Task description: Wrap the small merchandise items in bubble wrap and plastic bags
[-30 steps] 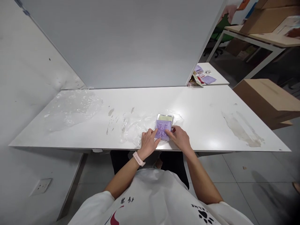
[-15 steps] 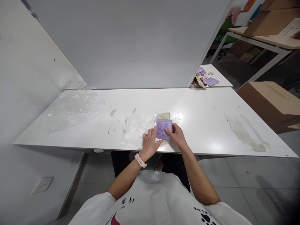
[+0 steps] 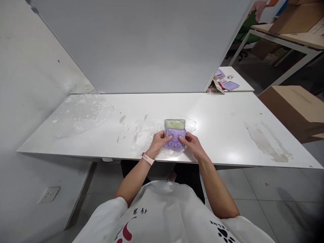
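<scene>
Centrally, close to the near edge of the white surface, both hands hold a purple packet with a pale pattern on its face. The left hand has its thumb laid across the packet's left side, the other fingers curled around behind that edge, so that they pinch it. The right hand pinches the opposite side likewise, thumb on the front, the fingers bent at the edge. Behind the purple packet, overlapped by it and showing above its top, is a green packet with a silvery border; whether the fingers grip this one too cannot be told, nor whether the pair is lifted clear.

Clear film lies crumpled around and to the left of the packets, some of it showing below them. Farther left, well apart, a clear bag lies flat near the wall. A pink band circles the left wrist. A grey panel stands along the far edge; past its right end, more packets lie on another surface. A carton stands to the right.
</scene>
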`<state>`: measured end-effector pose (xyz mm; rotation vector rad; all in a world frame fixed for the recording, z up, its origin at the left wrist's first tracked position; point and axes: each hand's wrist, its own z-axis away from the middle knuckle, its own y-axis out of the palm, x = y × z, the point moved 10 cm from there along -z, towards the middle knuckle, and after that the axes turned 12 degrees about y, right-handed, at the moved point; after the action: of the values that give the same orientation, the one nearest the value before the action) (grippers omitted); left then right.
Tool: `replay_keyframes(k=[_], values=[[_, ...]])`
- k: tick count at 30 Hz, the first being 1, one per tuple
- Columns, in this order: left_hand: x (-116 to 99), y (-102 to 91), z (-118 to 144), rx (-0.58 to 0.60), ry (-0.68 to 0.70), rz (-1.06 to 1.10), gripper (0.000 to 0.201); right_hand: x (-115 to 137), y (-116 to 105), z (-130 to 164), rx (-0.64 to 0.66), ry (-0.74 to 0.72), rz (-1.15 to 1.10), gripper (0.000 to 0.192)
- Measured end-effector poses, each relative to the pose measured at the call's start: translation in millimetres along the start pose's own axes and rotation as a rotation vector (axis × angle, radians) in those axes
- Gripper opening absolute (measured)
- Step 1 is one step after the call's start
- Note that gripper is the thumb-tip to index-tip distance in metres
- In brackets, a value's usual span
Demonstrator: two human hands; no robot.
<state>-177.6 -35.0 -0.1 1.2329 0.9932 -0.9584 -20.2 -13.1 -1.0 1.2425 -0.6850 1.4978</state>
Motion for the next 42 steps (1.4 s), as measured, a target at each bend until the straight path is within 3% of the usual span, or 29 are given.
replay_keyframes(k=[2,6,14,16,20,24,26,28,31,33,35,37,42], values=[[4.0,2.6,1.4,0.016,-0.021,0.003,0.047,6.2,-6.4,-2.5,-0.075,-0.011,0.051,0.042],[6.0,2.9,3.2,0.013,-0.029,0.016,0.047,28.5,-37.3,-10.4,-0.373,-0.063,0.079,0.049],[0.8,1.5,4.2,0.047,-0.029,0.028,0.046,59.1,-57.1,-59.4,-0.48,-0.094,0.141,0.035],[1.3,-2.0,3.3,0.022,-0.023,0.047,0.047,58.7,-70.2,-63.9,-0.587,-0.058,0.261,0.031],[2.0,-8.4,0.8,-0.057,0.016,0.093,0.046,48.7,-83.0,-60.7,-0.678,0.091,0.755,0.02],[-1.8,-14.3,-1.5,-0.162,0.1,0.165,0.048,54.6,-85.4,-37.2,-0.755,-0.019,0.948,0.017],[-4.2,-16.6,-2.1,-0.198,0.144,0.177,0.047,56.9,-82.5,-27.1,-0.727,-0.039,0.905,0.016],[-3.4,-16.3,-2.8,-0.2,0.151,0.171,0.047,66.1,-72.5,-16.8,-0.639,-0.116,0.727,0.019],[-0.7,-16.2,-4.6,-0.186,0.134,0.162,0.047,81.4,-37.7,-5.5,-0.329,-0.237,0.414,0.04],[-0.6,-19.6,-7.1,-0.19,0.122,0.186,0.048,77.0,-12.1,-2.5,-0.122,-0.19,0.359,0.051],[-0.5,-26.0,-11.1,-0.204,0.085,0.231,0.049,60.6,1.5,-1.4,-0.029,-0.098,0.41,0.055],[0.0,-35.1,-15.8,-0.227,0.022,0.275,0.043,42.2,3.7,-0.2,-0.019,-0.048,0.516,0.055],[-7.7,-54.8,-26.0,-0.268,-0.065,0.354,0.026,26.0,-0.1,10.3,-0.055,-0.118,0.839,0.049]])
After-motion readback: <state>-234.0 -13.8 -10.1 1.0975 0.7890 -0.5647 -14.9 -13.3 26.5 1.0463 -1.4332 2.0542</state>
